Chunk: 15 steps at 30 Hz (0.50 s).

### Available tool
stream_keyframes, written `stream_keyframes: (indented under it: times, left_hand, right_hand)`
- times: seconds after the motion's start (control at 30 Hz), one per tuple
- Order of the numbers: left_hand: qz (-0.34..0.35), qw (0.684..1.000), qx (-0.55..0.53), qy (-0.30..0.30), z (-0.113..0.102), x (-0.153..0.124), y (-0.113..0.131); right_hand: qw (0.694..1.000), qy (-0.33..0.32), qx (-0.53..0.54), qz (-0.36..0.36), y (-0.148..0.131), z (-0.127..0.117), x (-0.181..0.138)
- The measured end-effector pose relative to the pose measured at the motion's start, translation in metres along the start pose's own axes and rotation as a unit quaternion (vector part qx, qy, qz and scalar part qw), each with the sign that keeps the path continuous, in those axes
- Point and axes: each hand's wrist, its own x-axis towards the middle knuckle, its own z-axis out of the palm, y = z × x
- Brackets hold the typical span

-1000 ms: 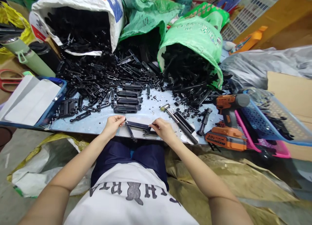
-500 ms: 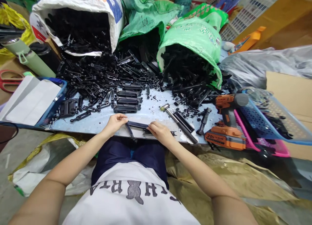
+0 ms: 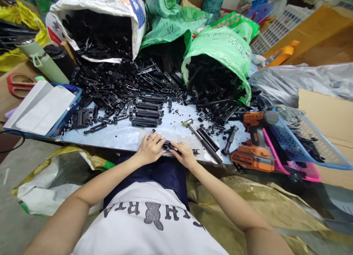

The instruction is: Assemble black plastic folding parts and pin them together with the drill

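Left hand (image 3: 149, 149) grips a black part (image 3: 167, 143) from above; right hand (image 3: 184, 154) pinches its right end. Hammer (image 3: 203, 139) lies just right of right hand.

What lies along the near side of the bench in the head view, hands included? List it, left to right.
White sheets, left hand, black part between the hands, right hand, hammer, orange power drill, blue basket.
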Motion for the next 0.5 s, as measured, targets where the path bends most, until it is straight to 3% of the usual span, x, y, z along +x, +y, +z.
stream_keyframes:
  times: [0.07, 0.17, 0.27, 0.3, 0.37, 0.43, 0.5]
  left_hand:
    - [-0.007, 0.999, 0.052, 0.003, 0.003, 0.005, 0.008]
    - [-0.13, 0.985, 0.111, 0.036, -0.004, 0.002, 0.002]
    - [-0.219, 0.963, 0.156, -0.005, -0.012, -0.01, -0.007]
    - [-0.231, 0.959, 0.163, -0.031, -0.012, -0.013, -0.008]
    - [-0.247, 0.951, 0.167, -0.076, -0.009, -0.017, -0.005]
    - [-0.265, 0.945, 0.165, -0.101, -0.003, -0.018, -0.001]
    - [-0.279, 0.94, 0.162, -0.111, 0.002, -0.018, 0.003]
  right_hand:
    - [1.0, -0.016, -0.018, -0.005, -0.006, -0.005, -0.002]
    - [0.999, -0.002, -0.042, -0.002, -0.021, -0.012, 0.01]
    - [0.999, 0.025, -0.036, 0.029, -0.032, -0.011, 0.049]
    - [0.999, 0.001, -0.034, 0.038, -0.033, -0.01, 0.067]
    - [0.993, -0.108, -0.025, 0.033, -0.031, -0.006, 0.1]
    - [0.973, -0.232, -0.007, -0.004, -0.026, -0.004, 0.126]
    - [0.952, -0.303, -0.004, -0.052, -0.021, -0.003, 0.139]
